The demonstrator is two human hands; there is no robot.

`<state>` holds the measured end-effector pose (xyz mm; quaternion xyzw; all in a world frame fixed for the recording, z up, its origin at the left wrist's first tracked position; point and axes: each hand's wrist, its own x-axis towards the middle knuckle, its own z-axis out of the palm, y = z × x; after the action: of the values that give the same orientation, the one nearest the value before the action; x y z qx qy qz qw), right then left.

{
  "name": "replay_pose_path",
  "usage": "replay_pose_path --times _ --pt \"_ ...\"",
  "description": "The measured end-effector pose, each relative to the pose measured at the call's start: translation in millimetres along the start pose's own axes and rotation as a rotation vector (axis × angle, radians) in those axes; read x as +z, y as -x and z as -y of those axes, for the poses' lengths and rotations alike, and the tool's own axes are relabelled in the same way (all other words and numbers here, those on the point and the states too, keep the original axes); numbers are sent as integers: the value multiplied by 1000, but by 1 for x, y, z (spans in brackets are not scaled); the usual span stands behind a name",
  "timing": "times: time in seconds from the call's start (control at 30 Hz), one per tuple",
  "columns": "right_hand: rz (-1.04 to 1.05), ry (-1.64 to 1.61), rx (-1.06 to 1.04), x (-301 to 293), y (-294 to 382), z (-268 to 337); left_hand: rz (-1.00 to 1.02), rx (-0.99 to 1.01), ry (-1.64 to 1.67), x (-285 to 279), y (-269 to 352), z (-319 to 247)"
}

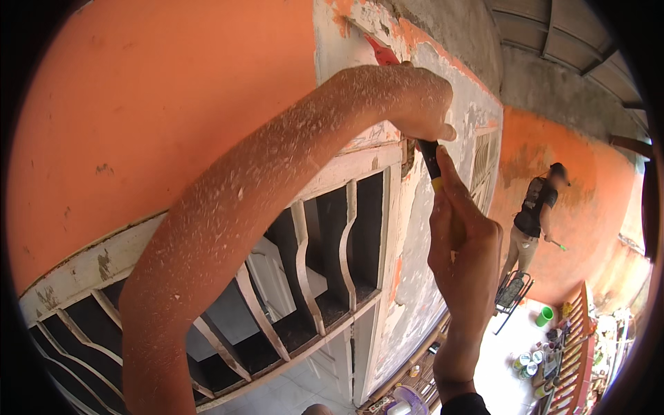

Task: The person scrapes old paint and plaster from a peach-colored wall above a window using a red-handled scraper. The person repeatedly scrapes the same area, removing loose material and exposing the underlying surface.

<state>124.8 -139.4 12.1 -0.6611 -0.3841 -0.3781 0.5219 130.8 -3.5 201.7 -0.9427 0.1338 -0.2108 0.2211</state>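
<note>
A scraping tool with a red head [383, 53] and a black and yellow handle runs between both my hands, its head against the peeling wall [342, 52] beside orange paint. My left hand [423, 101] is closed around its upper part, and pale flakes cover that forearm. Lower down, my right hand [459, 223] grips the handle, with the thumb laid along it. The fingers of my left hand are mostly hidden behind the hand, and the edge of the red head cannot be made out clearly. Below my left forearm is a white window frame [391, 161] with wavy bars.
Another person [537, 207] stands beside a black-framed chair [513, 293] at the far orange wall, holding a green-tipped tool [559, 245]. On the floor are a green bucket [544, 316] and several paint cans [526, 363] near a railing [576, 337]. A purple basket [412, 399] lies below me.
</note>
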Motion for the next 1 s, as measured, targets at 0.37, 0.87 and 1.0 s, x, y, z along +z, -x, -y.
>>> replay_pose_path --times 0.37,0.87,1.0 --pt "-27 35 -55 5 -9 -1 -16 -52 58 -3 -4 6" --pt "-11 -45 -43 6 -23 1 197 104 27 -19 -15 21" --pt "-14 -53 -56 6 -25 7 116 100 34 -14 -20 35"
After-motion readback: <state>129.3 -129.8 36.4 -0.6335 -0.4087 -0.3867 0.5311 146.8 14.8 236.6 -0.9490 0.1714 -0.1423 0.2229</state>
